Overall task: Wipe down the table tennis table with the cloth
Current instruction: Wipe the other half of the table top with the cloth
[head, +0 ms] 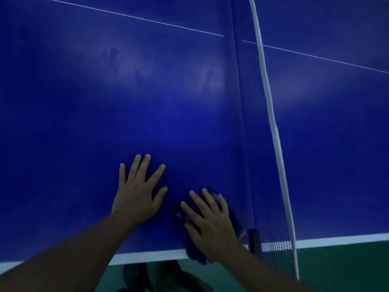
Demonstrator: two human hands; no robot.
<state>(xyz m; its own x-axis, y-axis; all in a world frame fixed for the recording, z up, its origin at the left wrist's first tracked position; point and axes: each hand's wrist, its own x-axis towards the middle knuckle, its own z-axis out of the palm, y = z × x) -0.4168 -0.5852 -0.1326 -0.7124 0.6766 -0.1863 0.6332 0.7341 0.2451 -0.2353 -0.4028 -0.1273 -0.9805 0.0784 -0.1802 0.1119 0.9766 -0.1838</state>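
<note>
The blue table tennis table [105, 114] fills the head view, its white near edge line running along the bottom. My left hand [139, 190] lies flat on the surface with fingers spread and nothing in it. My right hand [210, 224] presses flat on a dark blue cloth [233, 218] near the table's front edge, just left of the net. The cloth shows around the fingers and hangs slightly over the edge. Faint smudges [126, 64] mark the surface farther away.
The net [271, 114] with its white top band crosses the table on the right, held by a dark clamp post [253, 239] at the near edge. A thin white centre line [134, 17] runs across the top. Green floor [336, 268] lies below the edge.
</note>
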